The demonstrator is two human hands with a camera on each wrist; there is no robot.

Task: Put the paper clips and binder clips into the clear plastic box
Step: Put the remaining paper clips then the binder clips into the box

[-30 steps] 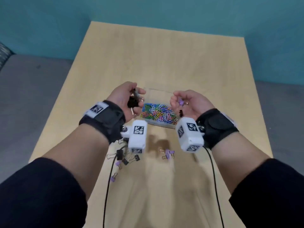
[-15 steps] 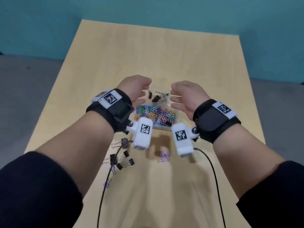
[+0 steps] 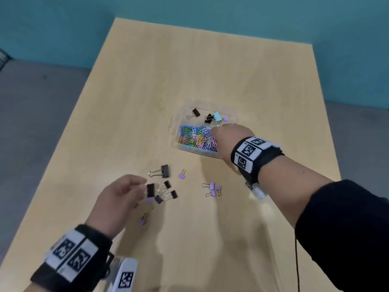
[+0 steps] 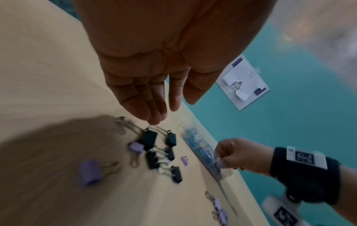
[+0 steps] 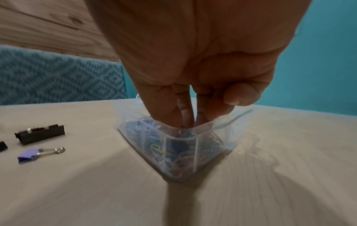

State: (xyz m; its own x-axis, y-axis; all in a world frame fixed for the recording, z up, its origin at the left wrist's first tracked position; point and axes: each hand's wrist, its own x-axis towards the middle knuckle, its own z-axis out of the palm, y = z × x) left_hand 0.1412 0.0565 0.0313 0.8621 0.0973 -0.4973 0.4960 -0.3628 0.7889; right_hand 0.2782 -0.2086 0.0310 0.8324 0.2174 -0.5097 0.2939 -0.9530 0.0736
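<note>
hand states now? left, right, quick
Left hand: open, fingers straight, empty, above the black binder clips.
Right hand: grips the wall of the clear plastic box, fingers inside, thumb outside.

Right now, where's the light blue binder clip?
Head view: the light blue binder clip lies inside the clear plastic box, far compartment, between a black binder clip and a small purple clip.

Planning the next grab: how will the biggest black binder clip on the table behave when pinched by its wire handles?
The biggest black binder clip looks stiff and folded flat, so rolling seems unlikely. Its wire handles probably pivot, letting the body swing. It likely weighs little for the left hand.
</note>
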